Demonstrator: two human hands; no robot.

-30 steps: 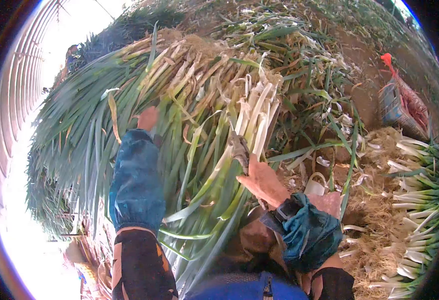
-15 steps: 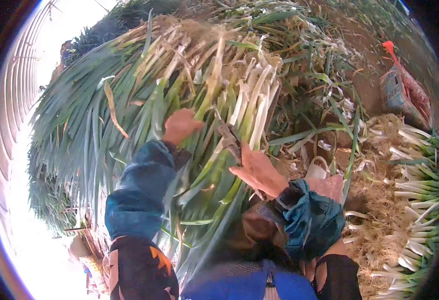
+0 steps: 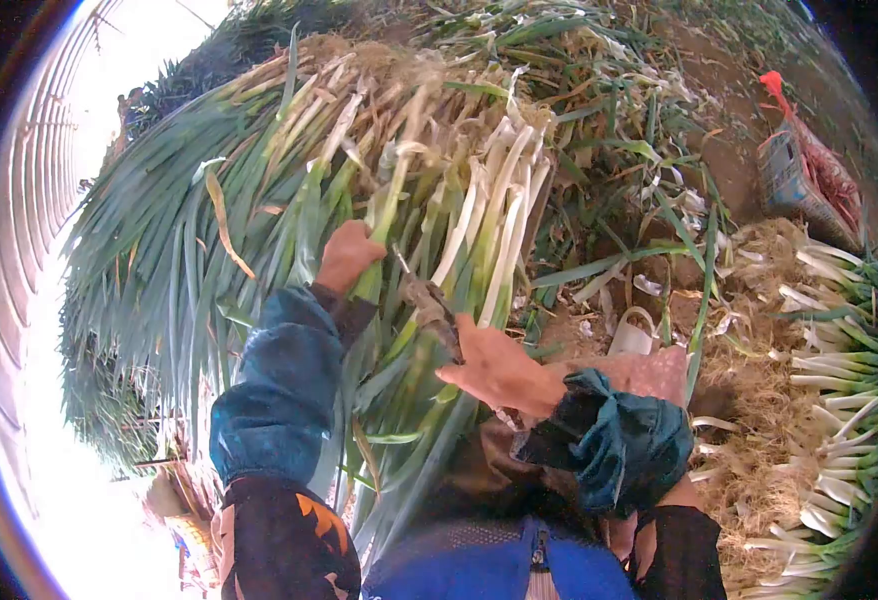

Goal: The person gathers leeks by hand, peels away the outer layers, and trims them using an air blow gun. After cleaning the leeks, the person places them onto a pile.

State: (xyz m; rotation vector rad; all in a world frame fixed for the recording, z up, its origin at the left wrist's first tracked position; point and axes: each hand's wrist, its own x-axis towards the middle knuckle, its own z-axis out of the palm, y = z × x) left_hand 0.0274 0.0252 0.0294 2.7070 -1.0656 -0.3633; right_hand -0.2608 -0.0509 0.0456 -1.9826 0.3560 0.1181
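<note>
My left hand (image 3: 349, 257) is closed around the green stem of a long green onion (image 3: 390, 200), whose root end points up and away. In my right hand (image 3: 504, 368) is a worn, dirty blow gun (image 3: 429, 308) with a thin metal nozzle, aimed up and left towards that stem. My right fingers are wrapped round its handle, partly hidden. Several peeled green onions (image 3: 504, 215) with white shanks lie just beyond the blow gun. Under my left arm spreads a big heap of unpeeled green onions (image 3: 189, 240), roots at the far side.
At right, a row of green onions (image 3: 839, 380) lies with roots inward. A bag with a red tie (image 3: 809, 180) stands behind it. Loose leaves and peelings (image 3: 619, 150) litter the ground beyond the heap. A white cup-like object (image 3: 631, 335) sits near my right wrist.
My left hand has gone from loosely spread to closed on a green onion stem, shifting slightly left. My right hand and the blow gun have moved left and a little towards me.
</note>
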